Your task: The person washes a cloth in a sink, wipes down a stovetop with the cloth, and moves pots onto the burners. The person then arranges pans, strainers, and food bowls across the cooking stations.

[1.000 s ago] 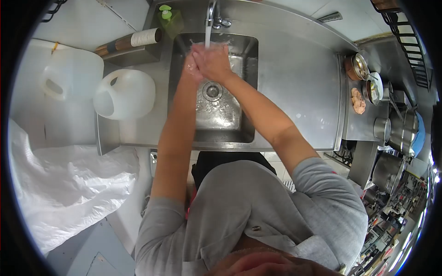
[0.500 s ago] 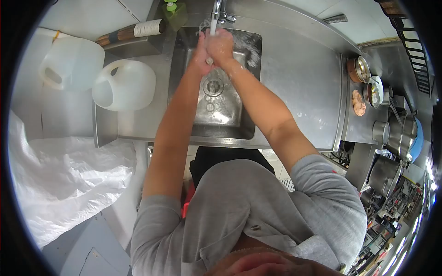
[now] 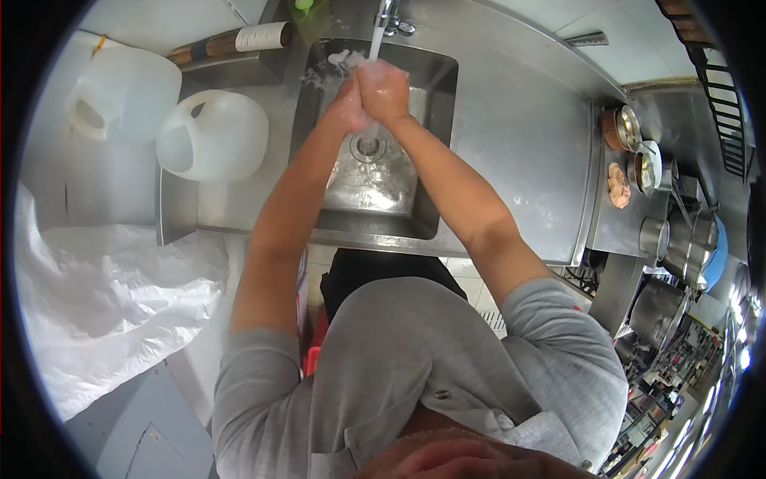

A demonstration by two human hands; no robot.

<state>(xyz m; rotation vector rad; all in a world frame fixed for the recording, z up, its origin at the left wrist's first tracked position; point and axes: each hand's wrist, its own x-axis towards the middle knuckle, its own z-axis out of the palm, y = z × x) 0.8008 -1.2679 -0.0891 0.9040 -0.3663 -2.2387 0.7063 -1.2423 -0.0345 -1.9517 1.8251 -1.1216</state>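
Water runs from the metal faucet [image 3: 385, 17] onto my two hands, which are pressed together over the far part of the steel sink [image 3: 444, 104]. My right hand [image 3: 384, 89] is curled against my left, its back upward in the stream. What lies inside its fingers, if anything, is hidden. Beside and partly under it, my left hand [image 3: 349, 110] shows its thumb side; most of its fingers are hidden by the other hand and the splash. Below my hands is the sink drain [image 3: 368, 148].
Left of the sink stand two translucent plastic jugs [image 3: 227, 136], with a bundle of thin sticks [image 3: 227, 44] behind and a green bottle [image 3: 311, 22] near the faucet. A steel counter [image 3: 519, 152] extends right towards pots [image 3: 654, 236] and a pinkish-tan lump [image 3: 618, 185].
My hands have shifted slightly lower in the view and closer together, with the right more over the left. Splashing now goes mostly to the left instead of the right. The camera view has moved a little.
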